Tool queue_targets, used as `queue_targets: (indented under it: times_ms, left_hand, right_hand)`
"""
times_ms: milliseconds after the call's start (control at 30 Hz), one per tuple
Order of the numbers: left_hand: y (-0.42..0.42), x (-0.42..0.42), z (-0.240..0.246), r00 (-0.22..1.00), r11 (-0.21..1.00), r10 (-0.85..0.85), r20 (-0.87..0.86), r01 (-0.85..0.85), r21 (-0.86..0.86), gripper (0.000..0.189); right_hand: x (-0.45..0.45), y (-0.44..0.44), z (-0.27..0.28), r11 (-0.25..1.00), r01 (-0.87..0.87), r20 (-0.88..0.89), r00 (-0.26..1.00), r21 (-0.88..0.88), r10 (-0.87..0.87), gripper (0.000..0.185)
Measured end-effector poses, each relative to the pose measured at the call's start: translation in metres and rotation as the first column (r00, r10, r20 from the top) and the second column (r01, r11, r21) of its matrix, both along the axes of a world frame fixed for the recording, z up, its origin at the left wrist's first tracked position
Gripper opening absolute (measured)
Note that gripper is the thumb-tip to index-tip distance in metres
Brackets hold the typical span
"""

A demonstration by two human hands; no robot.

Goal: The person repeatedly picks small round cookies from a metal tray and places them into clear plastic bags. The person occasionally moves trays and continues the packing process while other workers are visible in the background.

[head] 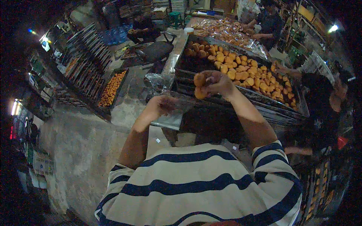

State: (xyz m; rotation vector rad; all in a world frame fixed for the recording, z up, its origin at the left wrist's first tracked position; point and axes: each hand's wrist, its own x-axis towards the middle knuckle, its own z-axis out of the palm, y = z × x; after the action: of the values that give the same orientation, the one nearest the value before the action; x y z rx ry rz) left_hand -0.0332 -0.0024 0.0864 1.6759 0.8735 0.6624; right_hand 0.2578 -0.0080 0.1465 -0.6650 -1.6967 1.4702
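Note:
My right hand (217, 84) holds two small round buns (200, 87), one above the other, over the near left edge of a large metal tray (192, 70). Many golden-brown buns (240, 67) fill much of that tray; its left part shows dark bare metal. My left hand (164, 106) is blurred and lower to the left, with curled fingers, above a stack of clear plastic bags (169, 122). Whether it holds anything cannot be told. A crumpled clear plastic bag (157, 82) lies just beyond it.
Wrapped goods (217, 28) are piled behind the tray, where a co-worker (268, 25) reaches in. Another co-worker (316, 87) reaches into the tray from the right. A rack of trays (84, 70) and a tray of buns (113, 89) stand at left. A person sits (142, 28) beyond a dark chair (158, 50).

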Motion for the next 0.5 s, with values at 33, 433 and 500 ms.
queue_targets:
  times_ms: [33, 433, 500]
  left_hand:
    - [-0.003, 0.001, 0.002, 0.998, 0.999, -0.015, -0.061, 0.018, 0.041, 0.036]
    - [0.008, 0.036, 0.000, 0.999, 0.992, -0.036, 0.014, 0.034, 0.119, 0.052]
    - [0.009, 0.044, 0.002, 0.993, 0.963, -0.109, 0.034, 0.097, 0.251, 0.049]
  right_hand:
    - [-0.001, 0.000, 0.002, 0.998, 0.059, 0.004, 0.998, 0.018, -0.059, 0.040]
    - [-0.030, 0.000, -0.008, 0.990, -0.082, 0.602, 0.798, 0.118, -0.006, 0.056]
    - [-0.026, 0.005, -0.008, 0.993, -0.119, 0.619, 0.780, 0.006, 0.090, 0.057]
